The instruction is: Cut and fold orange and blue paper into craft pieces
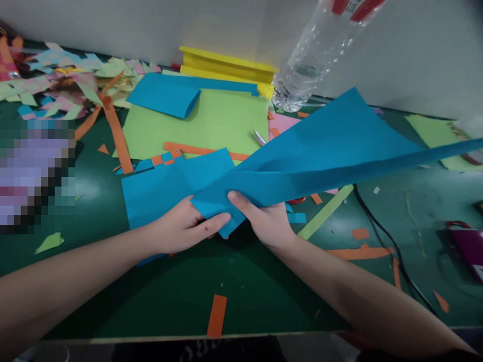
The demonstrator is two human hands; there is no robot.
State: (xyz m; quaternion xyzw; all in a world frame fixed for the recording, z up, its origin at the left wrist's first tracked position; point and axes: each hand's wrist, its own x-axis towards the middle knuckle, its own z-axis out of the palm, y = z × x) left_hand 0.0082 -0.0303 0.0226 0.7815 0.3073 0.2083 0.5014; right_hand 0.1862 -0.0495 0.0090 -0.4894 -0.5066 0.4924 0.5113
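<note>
A large sheet of blue paper point(320, 136) is raised above the green table, folded over along its lower edge and stretching to the right. My left hand point(184, 226) pinches its near left corner, thumb on top and fingers mostly hidden beneath. Close beside it, my right hand point(269, 221) grips the same sheet, its thumb pressed on the folded strip. Under and behind my left hand lies another blue paper piece point(151, 193). Small orange and blue squares point(162, 159) sit along its far edge. The tips of scissors point(258, 137) show behind the raised sheet.
Green paper point(226, 115) lies behind, with a folded blue piece point(164, 95) on it. A water bottle point(313, 60) and folded yellow paper point(226, 65) stand by the wall. Paper scraps point(64, 83) are heaped at left. A black cable point(385, 236) crosses the right side.
</note>
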